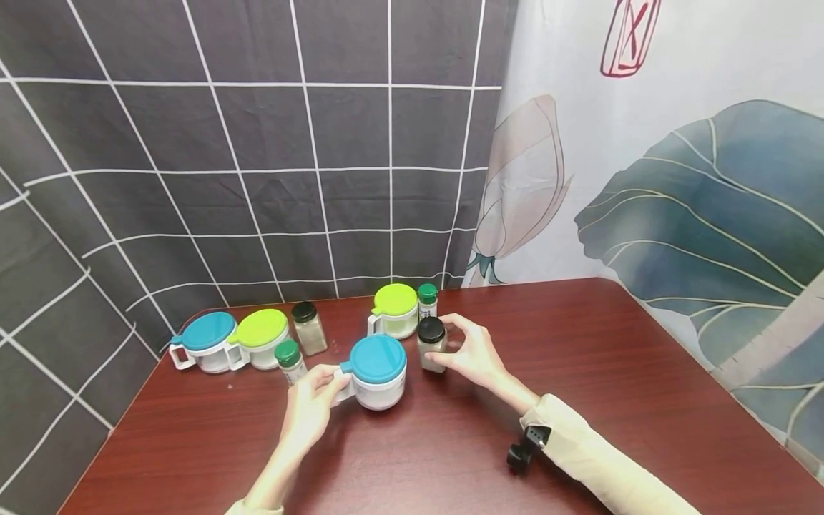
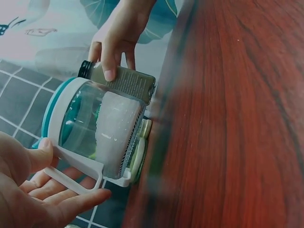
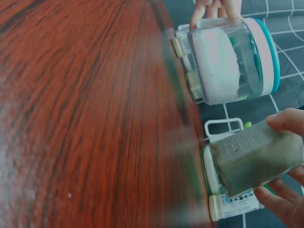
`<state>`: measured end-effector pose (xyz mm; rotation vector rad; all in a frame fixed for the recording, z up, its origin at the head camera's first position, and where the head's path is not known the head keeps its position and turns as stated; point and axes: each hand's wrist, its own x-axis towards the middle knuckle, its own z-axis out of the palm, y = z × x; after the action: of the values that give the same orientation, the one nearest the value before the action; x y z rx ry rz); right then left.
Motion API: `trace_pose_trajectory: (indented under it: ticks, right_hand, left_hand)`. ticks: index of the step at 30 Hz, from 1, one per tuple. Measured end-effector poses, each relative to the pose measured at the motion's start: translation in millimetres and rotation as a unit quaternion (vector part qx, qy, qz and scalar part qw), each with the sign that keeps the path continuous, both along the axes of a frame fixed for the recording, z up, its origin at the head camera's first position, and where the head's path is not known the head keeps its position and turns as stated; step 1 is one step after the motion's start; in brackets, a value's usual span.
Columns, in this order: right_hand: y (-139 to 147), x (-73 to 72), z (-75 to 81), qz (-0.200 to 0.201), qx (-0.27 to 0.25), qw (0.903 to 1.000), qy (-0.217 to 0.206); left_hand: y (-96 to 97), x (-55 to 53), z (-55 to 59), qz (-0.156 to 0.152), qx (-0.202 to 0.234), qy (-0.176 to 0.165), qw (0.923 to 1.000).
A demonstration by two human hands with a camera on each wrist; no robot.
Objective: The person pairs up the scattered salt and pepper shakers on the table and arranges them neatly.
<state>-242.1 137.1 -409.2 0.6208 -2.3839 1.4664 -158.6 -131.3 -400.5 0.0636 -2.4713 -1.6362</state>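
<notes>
My left hand (image 1: 312, 408) pinches the white handle of a clear seasoning jar (image 1: 380, 392) with a blue lid. White granules (image 2: 116, 128) fill part of that jar, as the left wrist view shows. To its right, my right hand (image 1: 475, 352) holds a black-capped spice bottle (image 1: 433, 352) between thumb and fingers. Greyish powder and a printed label show on the bottle (image 3: 259, 156) in the right wrist view. Both held things are upright, side by side above the table. Behind them stand a green-lidded seasoning jar (image 1: 395, 315) and a green-capped shaker (image 1: 428, 300).
On the left of the red-brown wooden table (image 1: 450, 458) stand another blue-lidded jar (image 1: 207, 343), a green-lidded jar (image 1: 260, 340), a black-capped bottle (image 1: 310, 330) and a green-capped shaker (image 1: 291, 360). A grey gridded cloth (image 1: 257, 143) hangs behind the table.
</notes>
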Motion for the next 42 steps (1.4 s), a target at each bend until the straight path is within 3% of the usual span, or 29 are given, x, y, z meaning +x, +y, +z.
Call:
trace_pose_trajectory:
  ticks: [6, 12, 15, 22, 42]
  right_hand:
    - [6, 3.1, 1.9, -0.017, 0.003, 0.9998, -0.012]
    - [6, 19.0, 24.9, -0.018, 0.009, 0.9998, -0.005]
    - [6, 20.9, 28.6, -0.017, 0.013, 0.9998, 0.001]
    - [17, -2.8, 1.7, -0.029, 0.012, 0.9995, -0.006]
    - [38, -9.2, -1.5, -0.052, 0.01, 0.9986, 0.001]
  left_hand:
    - [6.8, -6.6, -1.0, -0.012, 0.029, -0.004, 0.9995]
    - [12.2, -11.8, 1.7, -0.024, 0.032, 0.001, 0.9992]
    - [14.8, -15.3, 3.0, -0.024, 0.025, 0.003, 0.9994]
    - [22.0, -23.1, 0.7, -0.022, 0.01, 0.009, 0.9997]
    - [42.1, -41.5, -3.9, -0.019, 0.019, 0.019, 0.9995]
